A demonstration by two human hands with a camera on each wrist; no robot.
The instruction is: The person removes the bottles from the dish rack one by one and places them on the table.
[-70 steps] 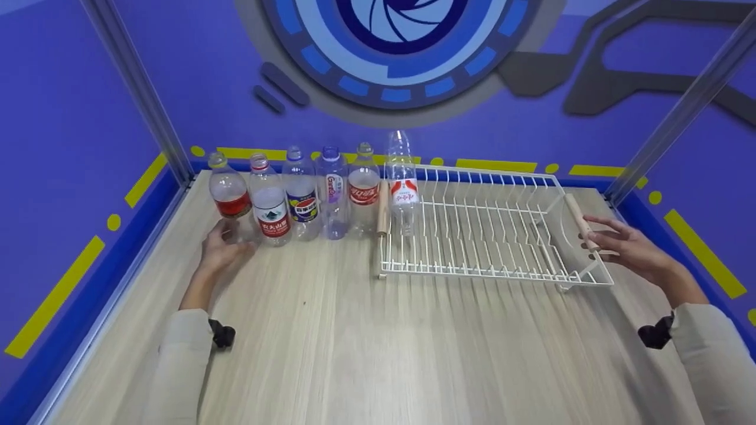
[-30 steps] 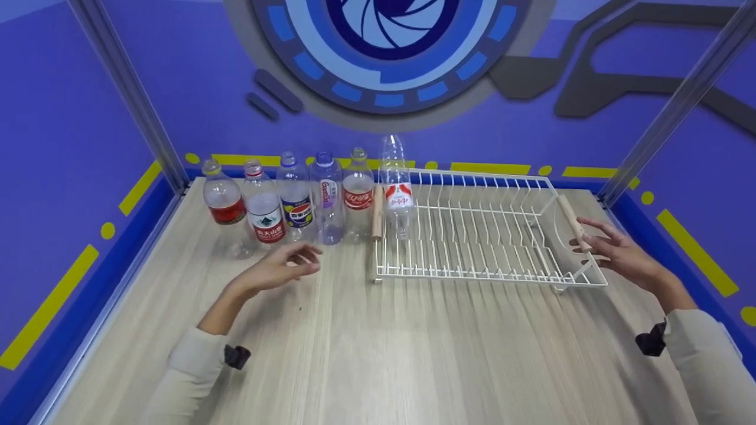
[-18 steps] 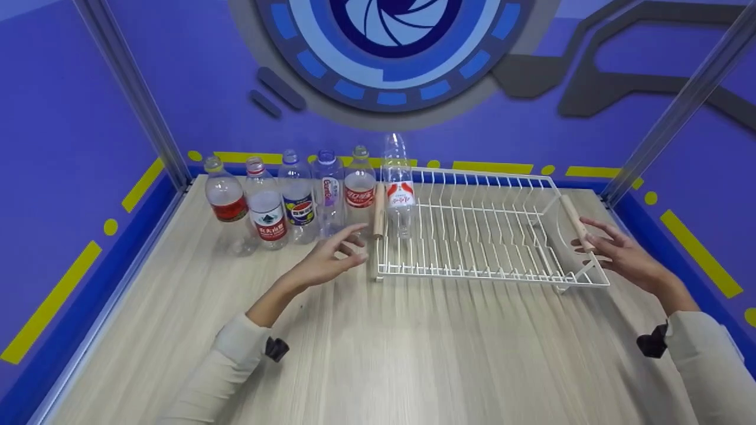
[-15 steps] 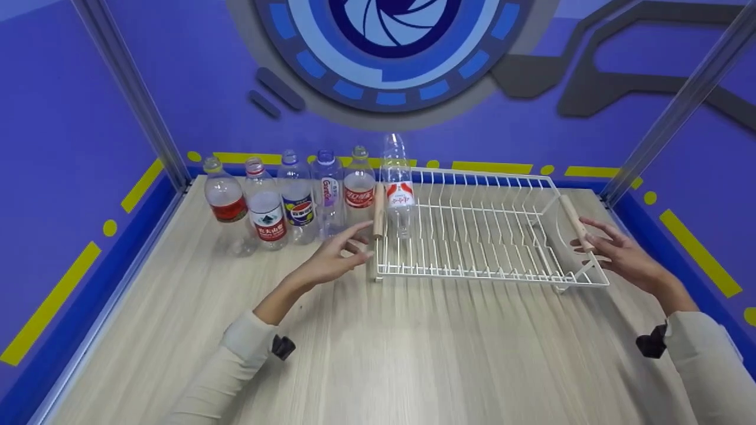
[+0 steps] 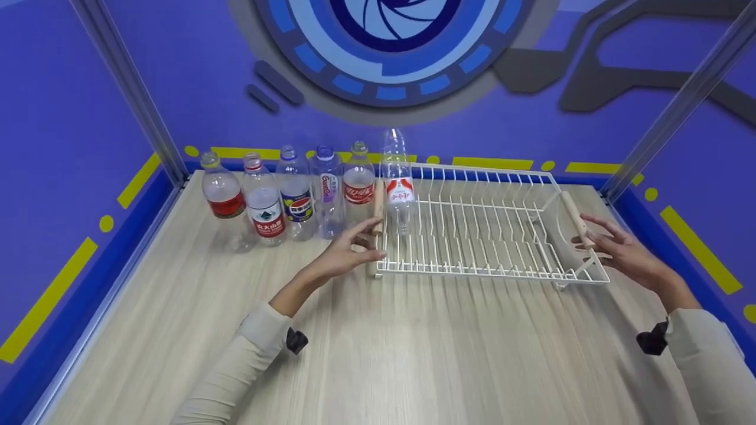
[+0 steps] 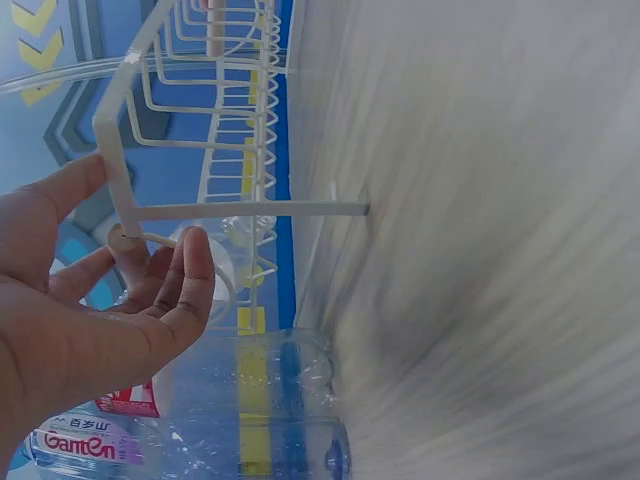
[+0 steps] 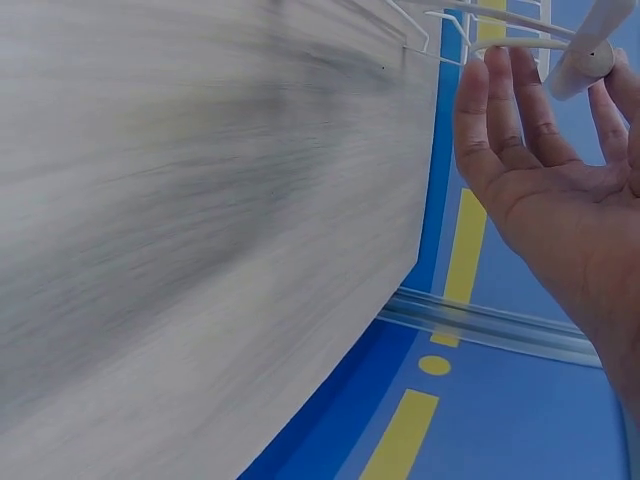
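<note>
A white wire dish rack (image 5: 472,270) stands on the table, with a wooden handle at each end. My left hand (image 5: 345,252) holds its left end, fingers curled about the wooden handle (image 6: 127,240) and thumb against the frame. At the other end my right hand (image 5: 629,254) lightly holds the right handle (image 5: 576,218), thumb on it and fingers beneath. A clear bottle (image 5: 400,192) with a red and white label stands neck down in the leftmost part of the rack. Right beside the left handle is a clear bottle with a red label (image 5: 359,193).
Several more clear bottles stand upright in a row left of the rack: a purple-tinted one (image 5: 328,198), a blue-labelled one (image 5: 297,206), a red-and-white-labelled one (image 5: 266,218) and a red-labelled one (image 5: 227,205). Blue panels (image 5: 283,124) wall in the table's back and sides.
My left hand has left the leftmost bottle and moved right along the front of the row to the rack's left handle. The right hand has stayed at the right handle.
</note>
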